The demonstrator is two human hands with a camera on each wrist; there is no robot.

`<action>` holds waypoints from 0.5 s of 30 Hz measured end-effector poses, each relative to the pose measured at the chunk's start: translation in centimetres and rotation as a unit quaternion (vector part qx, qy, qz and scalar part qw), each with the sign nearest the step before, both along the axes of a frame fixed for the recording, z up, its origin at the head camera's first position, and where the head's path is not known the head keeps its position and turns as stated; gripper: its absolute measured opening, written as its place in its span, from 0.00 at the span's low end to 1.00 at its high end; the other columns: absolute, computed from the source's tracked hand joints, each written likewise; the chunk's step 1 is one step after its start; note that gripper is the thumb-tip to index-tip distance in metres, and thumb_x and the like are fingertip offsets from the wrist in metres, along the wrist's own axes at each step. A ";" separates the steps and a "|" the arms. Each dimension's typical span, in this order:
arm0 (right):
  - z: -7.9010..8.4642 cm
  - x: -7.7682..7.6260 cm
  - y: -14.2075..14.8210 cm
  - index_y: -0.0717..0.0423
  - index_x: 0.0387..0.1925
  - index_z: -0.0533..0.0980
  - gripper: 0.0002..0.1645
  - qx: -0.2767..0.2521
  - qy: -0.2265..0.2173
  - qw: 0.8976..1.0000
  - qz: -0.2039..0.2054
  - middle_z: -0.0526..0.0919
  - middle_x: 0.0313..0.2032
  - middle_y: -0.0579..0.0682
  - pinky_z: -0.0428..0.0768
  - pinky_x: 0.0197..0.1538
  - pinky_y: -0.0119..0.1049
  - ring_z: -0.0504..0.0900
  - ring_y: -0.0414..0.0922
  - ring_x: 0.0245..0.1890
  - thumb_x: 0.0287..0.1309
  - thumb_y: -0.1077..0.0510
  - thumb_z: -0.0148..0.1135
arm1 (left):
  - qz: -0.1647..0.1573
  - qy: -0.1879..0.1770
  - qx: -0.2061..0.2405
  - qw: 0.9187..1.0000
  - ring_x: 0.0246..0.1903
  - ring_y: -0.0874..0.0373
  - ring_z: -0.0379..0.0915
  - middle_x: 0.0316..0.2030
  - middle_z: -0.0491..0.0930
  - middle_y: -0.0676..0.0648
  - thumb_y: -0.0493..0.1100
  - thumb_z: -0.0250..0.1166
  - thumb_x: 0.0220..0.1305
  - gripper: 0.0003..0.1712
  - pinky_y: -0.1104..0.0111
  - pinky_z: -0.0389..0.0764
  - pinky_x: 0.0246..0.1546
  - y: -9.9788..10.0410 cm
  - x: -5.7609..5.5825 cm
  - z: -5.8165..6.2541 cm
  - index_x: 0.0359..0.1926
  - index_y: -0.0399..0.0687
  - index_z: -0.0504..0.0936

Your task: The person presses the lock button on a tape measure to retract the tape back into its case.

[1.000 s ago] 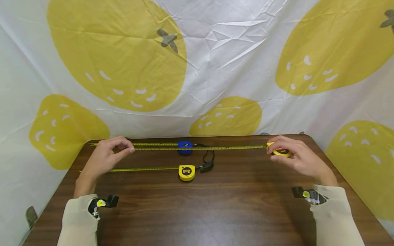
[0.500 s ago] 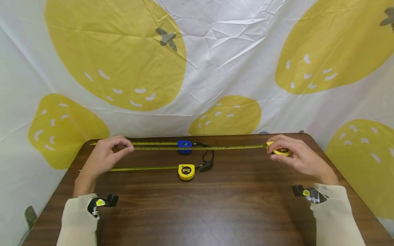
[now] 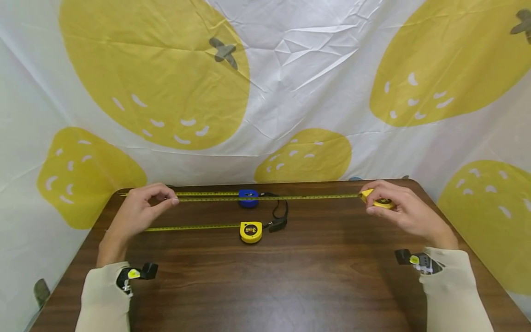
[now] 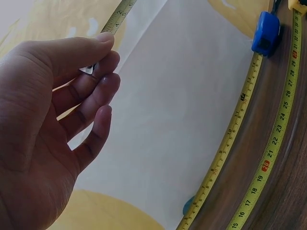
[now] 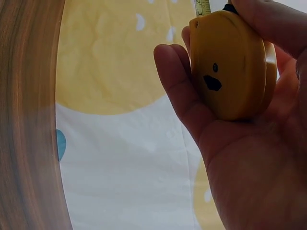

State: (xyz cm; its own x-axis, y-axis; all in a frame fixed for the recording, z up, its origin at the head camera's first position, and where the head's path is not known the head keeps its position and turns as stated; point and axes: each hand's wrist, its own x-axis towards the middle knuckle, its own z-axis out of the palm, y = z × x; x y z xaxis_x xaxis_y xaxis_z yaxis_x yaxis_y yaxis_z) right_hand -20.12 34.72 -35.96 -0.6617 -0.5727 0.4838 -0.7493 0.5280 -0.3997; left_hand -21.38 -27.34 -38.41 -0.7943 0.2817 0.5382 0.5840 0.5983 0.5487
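My right hand [image 3: 404,210] grips a yellow tape measure [image 5: 230,67], fingers and thumb on its case. From it a yellow blade [image 3: 307,198] runs straight across to my left hand [image 3: 143,207], raised over the table's left side. There the thumb and forefinger pinch the blade near its metal end hook [image 4: 88,70]. Behind the stretched blade lies a blue tape measure [image 3: 248,203], its own blade [image 4: 220,153] drawn out leftward. Nearer me rests a second yellow tape measure [image 3: 250,232], marked 3, with its blade [image 3: 191,228] also out to the left.
A black wrist strap [image 3: 278,224] lies just right of the two resting cases. The brown wooden table [image 3: 274,286] ends at the back against a white curtain [image 3: 290,101] printed with yellow fruit.
Both hands keep their hold on the tape measure. My left hand has shifted slightly left and my right slightly right, where the yellow case has turned a little. The resting tape measures stay put.
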 end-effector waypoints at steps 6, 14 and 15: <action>0.2 0.2 -0.1 0.40 0.41 0.81 0.29 -0.009 0.001 1.000 -0.006 0.85 0.57 0.50 0.76 0.37 0.29 0.80 0.34 0.58 0.54 0.77 0.79 | -0.001 0.001 0.002 1.000 0.32 0.62 0.77 0.34 0.86 0.54 0.30 0.77 0.67 0.09 0.76 0.75 0.35 0.0 0.0 0.1 0.39 0.50 0.90; 0.1 0.1 0.1 0.43 0.43 0.79 0.34 -0.009 0.001 1.000 -0.004 0.82 0.59 0.52 0.82 0.36 0.26 0.78 0.33 0.59 0.47 0.82 0.75 | 0.000 0.004 0.004 1.000 0.32 0.62 0.77 0.34 0.86 0.54 0.30 0.77 0.67 0.09 0.76 0.75 0.35 0.1 0.1 0.3 0.39 0.49 0.90; 0.0 0.0 0.2 0.42 0.44 0.79 0.35 -0.008 0.000 1.000 0.000 0.81 0.59 0.52 0.83 0.36 0.26 0.78 0.33 0.59 0.47 0.83 0.74 | -0.001 0.004 0.004 1.000 0.32 0.62 0.77 0.34 0.86 0.54 0.30 0.77 0.67 0.09 0.76 0.75 0.35 0.0 0.1 0.3 0.39 0.49 0.90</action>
